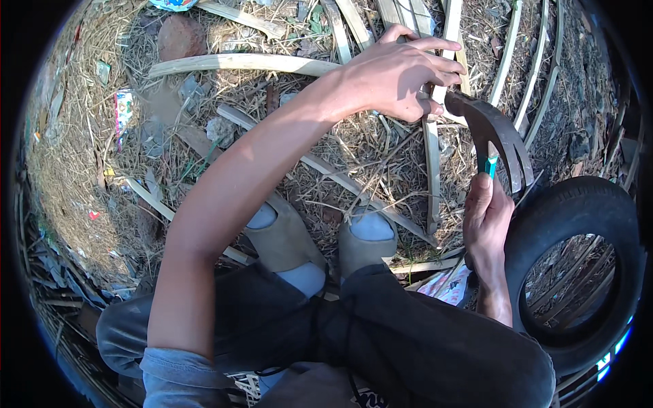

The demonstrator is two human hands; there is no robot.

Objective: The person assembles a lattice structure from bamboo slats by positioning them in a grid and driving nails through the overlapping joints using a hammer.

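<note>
Near edge: person seated, knees in dark trousers (408, 340), feet in tan sandals (289, 238) on straw-strewn ground (75, 170). Black rubber tyre (578, 204) lies just right of the right knee, bamboo slats visible through its hole.

Right hand (486, 217), beside the tyre's left rim, is closed round the teal handle (490, 165) of a curved dark blade (500, 132); the blade arcs up and left to meet a bamboo strip (431, 160).

Left hand (401, 75), farther out and reaching across from the left, fingers curled tight round the upper part of that same strip, just beside the blade tip. The strip runs nearly upright, its lower end resting on the ground by the right foot.

Far: more split bamboo slats (245, 63) scattered across the straw, a reddish stone (180, 35) top left.
</note>
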